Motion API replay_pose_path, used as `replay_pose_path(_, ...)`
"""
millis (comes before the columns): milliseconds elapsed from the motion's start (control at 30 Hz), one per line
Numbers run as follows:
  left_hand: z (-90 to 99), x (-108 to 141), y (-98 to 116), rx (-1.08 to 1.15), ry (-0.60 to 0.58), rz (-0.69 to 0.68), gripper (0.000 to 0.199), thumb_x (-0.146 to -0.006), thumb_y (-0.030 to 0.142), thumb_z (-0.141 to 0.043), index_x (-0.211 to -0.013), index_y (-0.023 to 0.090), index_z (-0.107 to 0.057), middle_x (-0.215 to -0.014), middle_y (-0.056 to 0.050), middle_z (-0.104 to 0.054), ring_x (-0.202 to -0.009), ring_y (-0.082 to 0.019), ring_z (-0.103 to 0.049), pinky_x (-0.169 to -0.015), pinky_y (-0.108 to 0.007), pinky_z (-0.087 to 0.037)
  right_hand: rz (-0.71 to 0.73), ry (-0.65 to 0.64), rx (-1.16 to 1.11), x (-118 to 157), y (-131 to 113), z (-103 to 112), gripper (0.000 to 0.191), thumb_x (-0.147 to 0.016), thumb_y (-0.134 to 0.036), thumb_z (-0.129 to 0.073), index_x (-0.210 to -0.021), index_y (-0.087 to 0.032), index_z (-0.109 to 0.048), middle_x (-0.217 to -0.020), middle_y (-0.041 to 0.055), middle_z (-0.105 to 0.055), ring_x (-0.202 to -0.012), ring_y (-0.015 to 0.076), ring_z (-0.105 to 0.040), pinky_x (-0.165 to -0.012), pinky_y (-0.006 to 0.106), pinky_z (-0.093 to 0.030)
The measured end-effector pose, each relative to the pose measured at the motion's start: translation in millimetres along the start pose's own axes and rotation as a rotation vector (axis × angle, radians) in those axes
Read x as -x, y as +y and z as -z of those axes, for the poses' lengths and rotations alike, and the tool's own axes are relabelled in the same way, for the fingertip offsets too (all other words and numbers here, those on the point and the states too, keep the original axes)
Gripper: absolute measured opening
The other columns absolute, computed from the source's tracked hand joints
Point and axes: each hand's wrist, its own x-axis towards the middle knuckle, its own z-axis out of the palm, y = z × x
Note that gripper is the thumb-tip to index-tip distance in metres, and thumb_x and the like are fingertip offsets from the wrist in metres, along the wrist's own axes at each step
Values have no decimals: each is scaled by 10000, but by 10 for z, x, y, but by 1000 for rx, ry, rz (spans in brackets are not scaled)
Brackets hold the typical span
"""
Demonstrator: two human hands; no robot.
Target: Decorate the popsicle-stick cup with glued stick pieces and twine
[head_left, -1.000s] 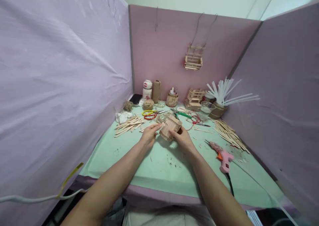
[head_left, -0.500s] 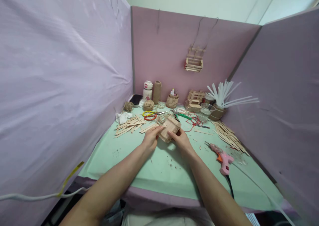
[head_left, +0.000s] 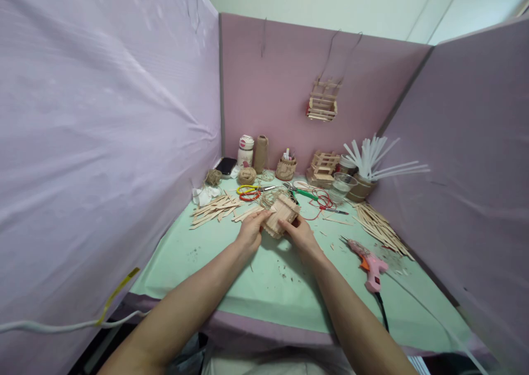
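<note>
A small piece built of pale wooden sticks (head_left: 280,216) is held between both hands above the green tabletop, tilted, with scalloped edges. My left hand (head_left: 251,229) grips its left side, thumb on top. On its right side my right hand (head_left: 298,232) is closed, with the thumb pressed on the flat face; the fingers beneath are mostly hidden. Just behind the piece lies a loose tangle of twine (head_left: 270,197).
A pink glue gun (head_left: 372,266) lies at the right with its cord. Stick piles (head_left: 217,208) flank the hands. Behind are yellow-handled pliers (head_left: 247,189), green-handled pliers (head_left: 306,193), red cord (head_left: 326,200), twine balls, a clear cup (head_left: 343,185) and a stick crate (head_left: 323,168).
The view has shifted very slightly, so the background sits a little lower. Both hands keep their hold on the stick piece, which is in nearly the same pose.
</note>
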Motion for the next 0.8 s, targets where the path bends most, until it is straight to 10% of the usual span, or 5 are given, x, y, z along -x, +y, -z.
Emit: replay_pose_path(800, -16, 67, -29, -143, 60, -55, 301, -540, 371, -819, -594, 146, -627, -607, -10, -617, -616, -129, -535, -630, -259, -404, -22, 1, -26, 3, -6, -12, 615, -633, -444, -773, -1155, -171, -598, -1131, 127, -692, -1056, 310, -640, -881, 451, -532)
